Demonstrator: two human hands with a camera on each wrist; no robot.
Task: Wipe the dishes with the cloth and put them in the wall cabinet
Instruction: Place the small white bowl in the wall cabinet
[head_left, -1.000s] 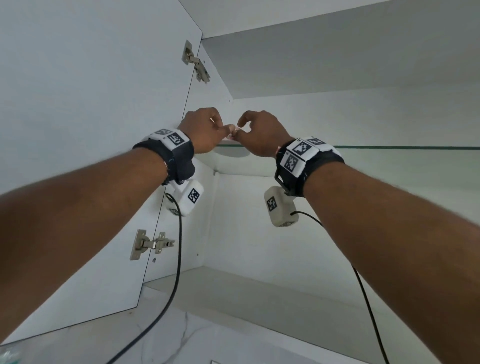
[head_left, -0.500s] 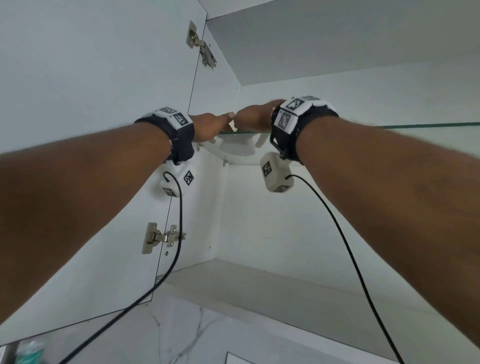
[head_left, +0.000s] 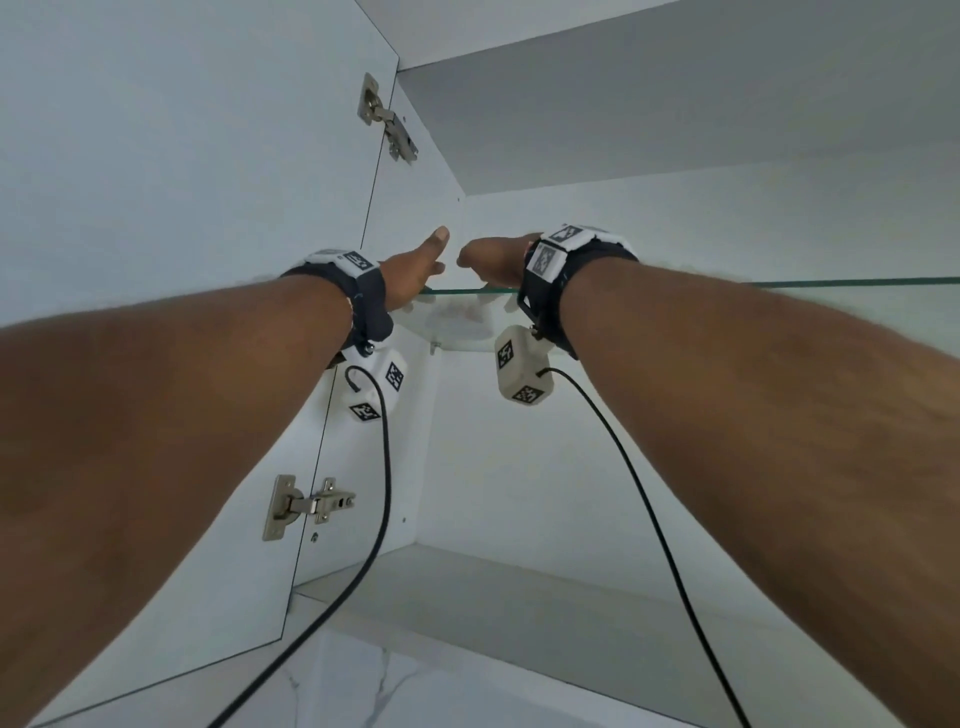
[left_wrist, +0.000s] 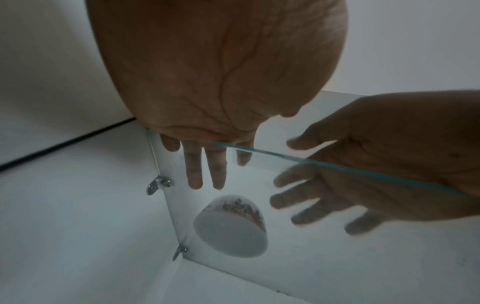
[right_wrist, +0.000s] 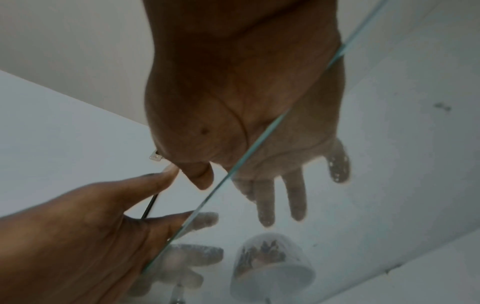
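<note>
Up top, white floral-patterned ceramic cup (left_wrist: 231, 226) on clear glass cabinet shelf (head_left: 779, 283); L hand (left_wrist: 207, 82) & R hand (right_wrist: 246, 102) fingers spread flat, not touching cup.

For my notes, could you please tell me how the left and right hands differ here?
The left hand's fingers lie close together, the right hand's spread apart. The left hand's thumb points up, the right hand's lies level. Both are open over the glass shelf, off the cup.

White laminate cabinet door (head_left: 182, 156) swung open left, two silver metal hinges (head_left: 306, 506); white marble-veined wall (head_left: 363, 686) below; soft even light.
</note>
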